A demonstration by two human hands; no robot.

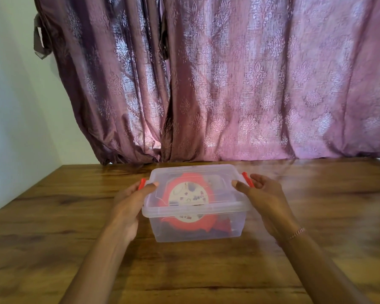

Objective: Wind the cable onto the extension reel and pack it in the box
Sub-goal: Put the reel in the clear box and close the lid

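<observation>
Far left: plain pale wall (15, 106), smooth, w/ a corner of the wood-grain desk (53, 227) below it, glossy brown planks w/ dark streaks. Left hand (130, 207) comes up from the bottom edge, forearm bare, palm turned in against the left end of the box (195, 227); thumb lies on the lid edge, fingers curl round the red left latch (142, 183), so this grip is closed on the latch. Box itself is clear, frosted plastic, rectangular w/ rounded corners, sitting flat on the desk at centre, near the far edge. Lid (191, 172) is on, same translucent plastic w/ a raised rim. Inside, seen through lid and wall: the extension reel (184, 195), round orange-red body lying flat, w/ a whitish circular face plate bearing small dark marks, prob. sockets, too blurred to tell. Dark shape low in the box at right, maybe cable, can't say. Right of the box: red right latch (248, 179), upright bar shape. Right hand (266, 198) mirrors the left, thumb on the lid edge, fingers curved beside and behind the latch, touching it; that grip is loosely closed on it. Thin beaded bracelet (296, 233) on that wrist. Behind all: mauve curtain (228, 84), shiny damask weave, hanging in folds down to the desk.
</observation>
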